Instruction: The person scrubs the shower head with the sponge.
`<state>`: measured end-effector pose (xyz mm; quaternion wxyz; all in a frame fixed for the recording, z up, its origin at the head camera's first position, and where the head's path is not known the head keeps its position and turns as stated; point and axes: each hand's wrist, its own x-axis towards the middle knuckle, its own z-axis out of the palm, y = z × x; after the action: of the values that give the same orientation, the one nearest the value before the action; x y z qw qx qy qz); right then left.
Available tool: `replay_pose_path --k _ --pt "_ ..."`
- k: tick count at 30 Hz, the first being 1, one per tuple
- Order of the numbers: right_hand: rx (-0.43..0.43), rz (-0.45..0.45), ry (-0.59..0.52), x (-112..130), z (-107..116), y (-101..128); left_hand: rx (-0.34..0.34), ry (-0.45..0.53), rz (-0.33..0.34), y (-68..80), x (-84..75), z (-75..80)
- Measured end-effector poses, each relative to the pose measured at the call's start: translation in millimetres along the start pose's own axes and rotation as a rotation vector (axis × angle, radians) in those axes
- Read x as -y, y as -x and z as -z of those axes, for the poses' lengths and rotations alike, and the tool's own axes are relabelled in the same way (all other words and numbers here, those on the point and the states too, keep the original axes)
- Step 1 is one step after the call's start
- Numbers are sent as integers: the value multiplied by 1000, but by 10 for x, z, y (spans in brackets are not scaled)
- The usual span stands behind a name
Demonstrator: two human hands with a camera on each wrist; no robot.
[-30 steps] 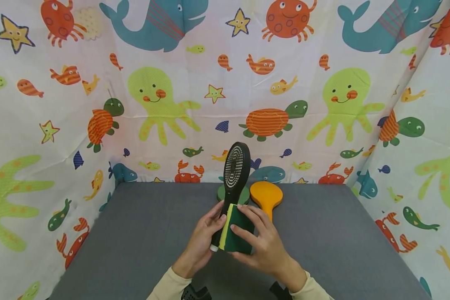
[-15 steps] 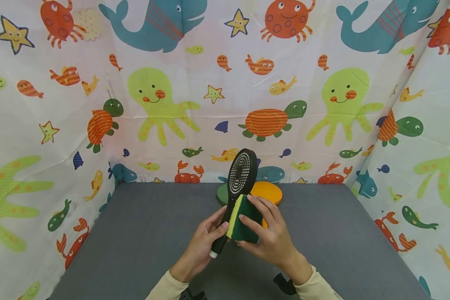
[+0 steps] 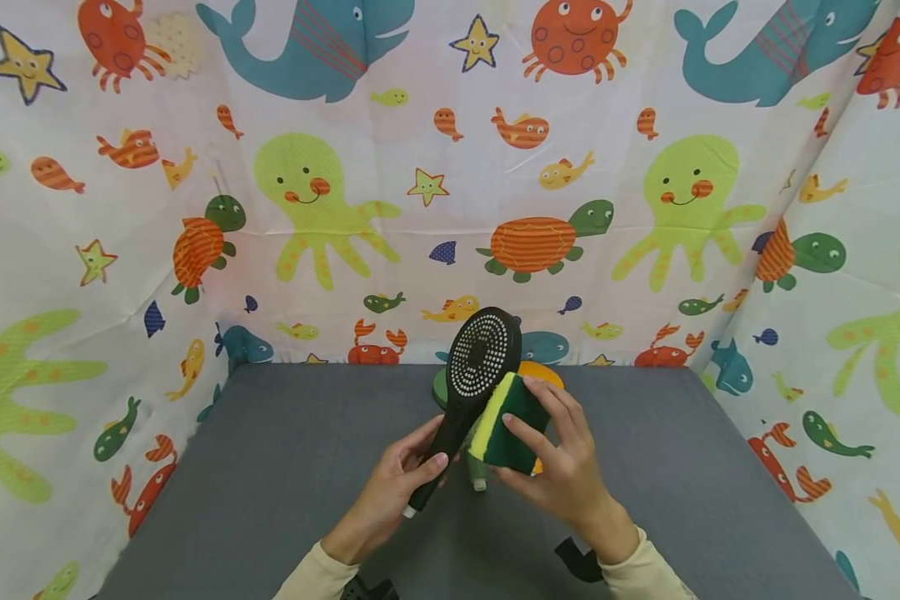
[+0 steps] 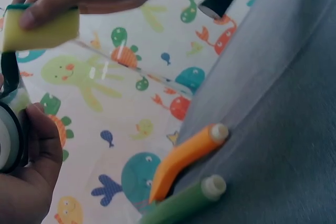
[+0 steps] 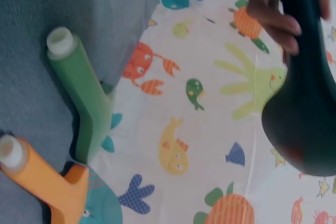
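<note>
In the head view, a black shower head (image 3: 483,354) tilts up to the right, its nozzle face toward me. My left hand (image 3: 382,496) grips it by the handle, thumb across the front. A yellow sponge with a dark green scouring side (image 3: 523,423) is pinched in the fingers of my right hand (image 3: 573,479). Its yellow side lies along the upper handle, just under the round head. In the left wrist view the sponge (image 4: 44,27) appears at upper left. The right wrist view has the back of the black shower head (image 5: 304,114); the sponge is outside it.
Behind the hands, a green shower head (image 3: 440,388) and an orange shower head (image 3: 543,373) lie on the grey table (image 3: 307,433), partly hidden. A white curtain printed with sea animals (image 3: 450,233) encloses the back and sides.
The sponge has slid up and right along the handle toward the round head. The black shower head leans further right, its handle end shifted left. The green one's handle end now shows.
</note>
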<state>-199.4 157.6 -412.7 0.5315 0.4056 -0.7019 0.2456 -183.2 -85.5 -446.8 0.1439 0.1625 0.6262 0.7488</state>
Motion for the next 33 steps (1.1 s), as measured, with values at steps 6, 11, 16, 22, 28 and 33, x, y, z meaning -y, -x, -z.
replay_pose_path --k 6,11,16,22,28,33 --pt "-24 -77 -18 -94 95 -33 37 -47 -11 47 25 85" --pt "-35 -131 -84 -145 142 -32 64 -67 1 99 22 133" --pt "-19 -220 -164 -182 209 -11 100 -97 -1 145 21 193" --pt "-29 -293 -272 -199 309 -34 160 -145 -8 197 -31 246" --pt "4 -332 -320 -230 376 -24 189 -170 -32 240 -63 282" --pt "37 -361 -367 -275 412 17 216 -185 -47 256 -62 321"
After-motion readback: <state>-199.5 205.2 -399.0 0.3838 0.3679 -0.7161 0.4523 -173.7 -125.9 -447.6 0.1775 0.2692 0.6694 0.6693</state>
